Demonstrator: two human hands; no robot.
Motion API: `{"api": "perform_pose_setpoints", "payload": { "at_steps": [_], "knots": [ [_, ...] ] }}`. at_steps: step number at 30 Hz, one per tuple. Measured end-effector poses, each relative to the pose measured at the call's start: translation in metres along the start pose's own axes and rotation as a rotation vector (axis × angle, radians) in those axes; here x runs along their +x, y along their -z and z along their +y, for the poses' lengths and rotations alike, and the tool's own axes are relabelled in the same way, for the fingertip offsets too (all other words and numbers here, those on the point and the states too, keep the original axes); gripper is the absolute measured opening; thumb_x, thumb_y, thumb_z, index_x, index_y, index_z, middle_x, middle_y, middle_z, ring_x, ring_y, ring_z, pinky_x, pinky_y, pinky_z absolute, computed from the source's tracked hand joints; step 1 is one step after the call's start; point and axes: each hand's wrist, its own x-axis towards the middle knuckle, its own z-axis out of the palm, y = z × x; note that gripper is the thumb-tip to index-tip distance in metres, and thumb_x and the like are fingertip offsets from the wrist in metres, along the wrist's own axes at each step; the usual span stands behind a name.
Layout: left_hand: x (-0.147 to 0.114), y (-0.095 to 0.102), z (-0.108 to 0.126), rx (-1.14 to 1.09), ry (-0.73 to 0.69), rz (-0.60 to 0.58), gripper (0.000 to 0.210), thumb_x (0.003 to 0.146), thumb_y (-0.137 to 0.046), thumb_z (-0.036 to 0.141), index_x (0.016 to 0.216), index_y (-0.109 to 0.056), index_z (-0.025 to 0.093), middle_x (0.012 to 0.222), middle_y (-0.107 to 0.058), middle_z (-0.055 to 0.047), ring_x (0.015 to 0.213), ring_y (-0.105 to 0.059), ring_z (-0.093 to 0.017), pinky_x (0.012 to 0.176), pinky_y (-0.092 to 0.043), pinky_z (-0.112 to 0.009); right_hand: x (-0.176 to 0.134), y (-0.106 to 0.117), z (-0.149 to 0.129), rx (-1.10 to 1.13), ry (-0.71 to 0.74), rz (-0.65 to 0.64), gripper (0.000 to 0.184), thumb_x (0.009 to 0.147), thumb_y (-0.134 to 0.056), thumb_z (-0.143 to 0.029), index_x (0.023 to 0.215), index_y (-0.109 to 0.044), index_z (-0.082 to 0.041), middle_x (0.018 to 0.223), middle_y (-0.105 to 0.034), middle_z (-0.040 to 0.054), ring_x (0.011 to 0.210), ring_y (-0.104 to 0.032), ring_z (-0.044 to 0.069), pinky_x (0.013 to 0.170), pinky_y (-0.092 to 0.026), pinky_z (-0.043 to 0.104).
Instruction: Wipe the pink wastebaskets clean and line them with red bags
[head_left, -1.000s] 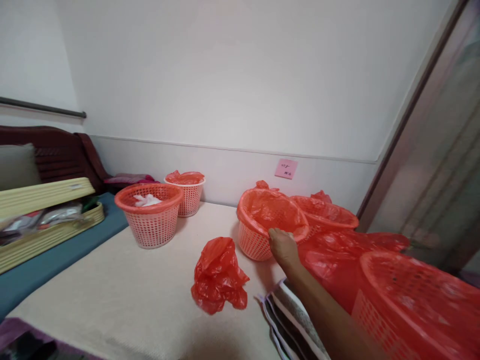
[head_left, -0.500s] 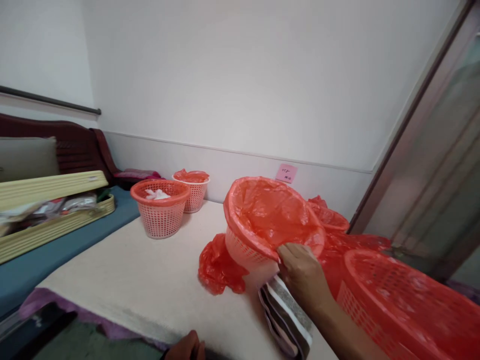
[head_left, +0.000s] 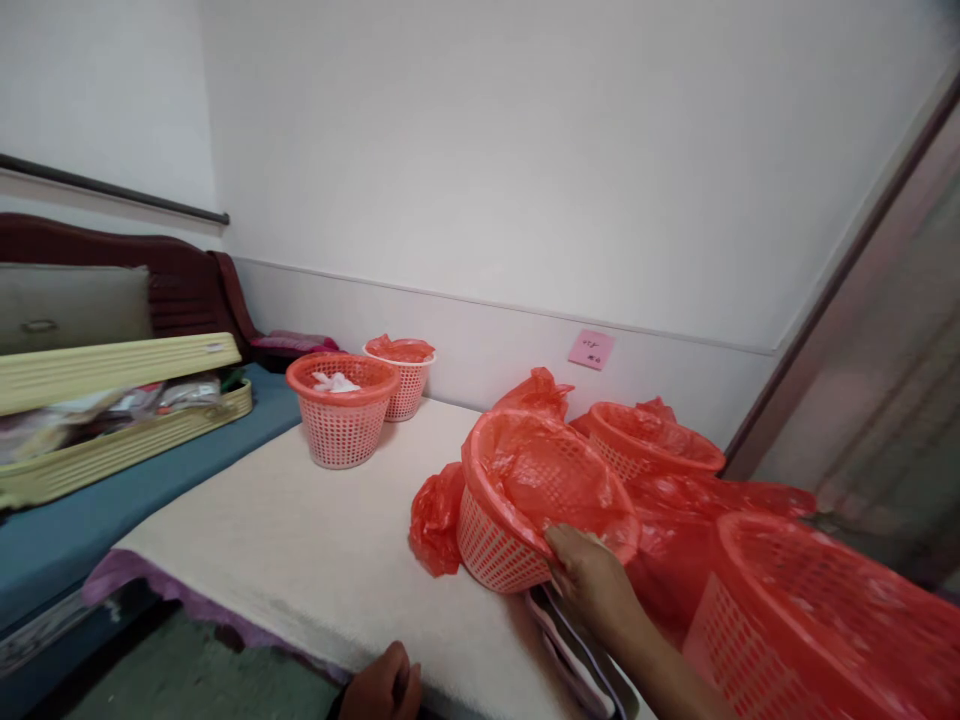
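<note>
My right hand (head_left: 589, 580) grips the near rim of a lattice plastic basket (head_left: 499, 550) lined with a thin red plastic bag (head_left: 555, 470). The basket tilts slightly, its mouth facing me, low over the bed. Beneath my right hand and partly covered by it lies a folded striped cloth (head_left: 574, 655). A crumpled red bag (head_left: 435, 520) bulges at the basket's left side. Down at the bed's front edge my left hand (head_left: 384, 685) is curled closed, with nothing visible in it.
Two more baskets, one red-rimmed with white stuff inside (head_left: 343, 430) and one white-rimmed (head_left: 409, 388), stand at the back left. Other red-lined baskets (head_left: 757, 600) (head_left: 615, 450) crowd the right. A pink note (head_left: 592, 348) is on the wall; an open yellow case (head_left: 127, 440) lies left.
My right hand has lowered the lined basket toward the bed, covering more of the striped cloth. A red-lined basket behind it now shows more. The view has shifted slightly left.
</note>
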Motion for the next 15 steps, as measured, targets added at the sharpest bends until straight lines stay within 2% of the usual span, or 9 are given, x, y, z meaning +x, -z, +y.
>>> {"api": "perform_pose_setpoints", "payload": {
  "at_steps": [3,8,12,15],
  "knots": [
    [0.000,0.000,0.000,0.010,-0.003,0.016,0.024,0.087,-0.034,0.032,0.064,-0.034,0.024,0.057,-0.050,0.003,0.056,-0.051,-0.013,0.057,-0.035,-0.023,0.007,0.011,-0.003,-0.019,0.016,0.004,0.018,0.084,-0.043,-0.012,0.071,-0.051,-0.021,0.074,-0.062,0.0024,0.069,-0.056,0.016,0.063,-0.036,0.026],
    [-0.003,0.001,0.000,0.001,-0.013,0.046,0.025,0.089,-0.034,0.030,0.065,-0.040,0.023,0.059,-0.053,0.003,0.058,-0.053,-0.013,0.060,-0.036,-0.023,0.009,0.042,-0.012,-0.072,0.051,0.058,0.018,0.085,-0.043,-0.018,0.068,-0.047,-0.023,0.067,-0.059,0.0010,0.062,-0.054,0.017,0.059,-0.034,0.028],
    [-0.007,0.003,0.002,-0.018,-0.006,0.048,0.025,0.089,-0.035,0.031,0.065,-0.039,0.023,0.060,-0.053,0.002,0.059,-0.052,-0.014,0.061,-0.035,-0.024,-0.012,0.063,-0.024,-0.041,0.096,0.088,0.020,0.086,-0.046,-0.023,0.067,-0.045,-0.024,0.065,-0.057,0.0005,0.060,-0.054,0.018,0.058,-0.036,0.030],
    [-0.009,0.002,0.002,-0.043,-0.004,0.041,0.025,0.088,-0.035,0.031,0.064,-0.037,0.024,0.060,-0.051,0.002,0.060,-0.051,-0.014,0.061,-0.034,-0.025,-0.039,0.065,-0.033,0.038,0.116,0.072,0.020,0.088,-0.048,-0.029,0.068,-0.049,-0.027,0.067,-0.060,0.0020,0.060,-0.056,0.019,0.056,-0.040,0.032]
  ]
}}
